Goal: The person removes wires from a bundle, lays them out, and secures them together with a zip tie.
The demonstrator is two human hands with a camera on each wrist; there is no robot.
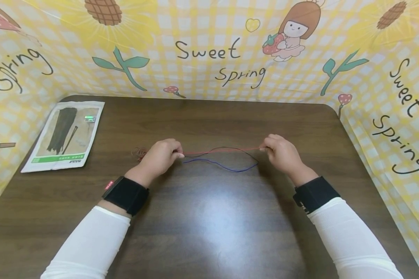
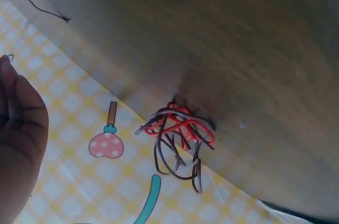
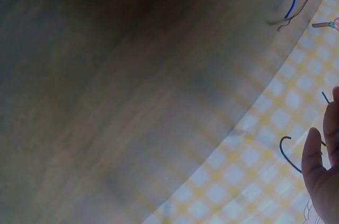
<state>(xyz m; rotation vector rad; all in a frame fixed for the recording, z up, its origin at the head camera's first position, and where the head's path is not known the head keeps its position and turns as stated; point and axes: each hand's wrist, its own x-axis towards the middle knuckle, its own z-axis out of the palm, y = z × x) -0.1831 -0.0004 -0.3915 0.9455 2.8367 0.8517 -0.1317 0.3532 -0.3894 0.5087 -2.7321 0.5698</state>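
Observation:
A thin red wire (image 1: pixel 197 152) runs nearly straight between my two hands. My left hand (image 1: pixel 160 157) pinches its left end between thumb and fingers; the right hand (image 1: pixel 281 153) pinches the other end. Just below lies a blue wire (image 1: pixel 237 170) in a shallow wave on the table. A thin dark wire (image 1: pixel 251 156) arches behind it and crosses under the red one in the head view. Beside my left hand sits a loose tangle of red and dark wires (image 2: pixel 183 131), partly hidden by that hand in the head view.
A flat white packet (image 1: pixel 35 164) with a green stripe and a printed picture of dark strips lies at the table's left. The brown wooden table (image 1: pixel 209 232) meets a yellow checked cloth (image 1: pixel 202 23) at the back and sides.

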